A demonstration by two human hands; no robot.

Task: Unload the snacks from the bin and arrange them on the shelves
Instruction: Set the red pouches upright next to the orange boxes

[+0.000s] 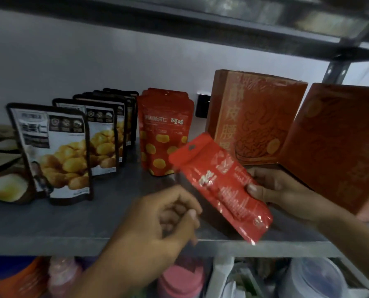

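Note:
My right hand (273,190) grips a red snack pouch (220,186) by its right edge and holds it tilted above the grey shelf (71,222). Just left of the pouch, my left hand (164,218) hovers over the shelf's front with fingers loosely curled and nothing in it. Behind the held pouch stands a red pouch with yellow dots (164,132). A row of several black-and-white chestnut pouches (56,153) stands upright to the left. The bin is out of view.
Two tall orange boxes (254,117) (338,145) stand at the right of the shelf. A brown and yellow pack (0,168) lies at the far left. An upper shelf (200,22) hangs overhead. Colourful containers (179,280) fill the shelf below.

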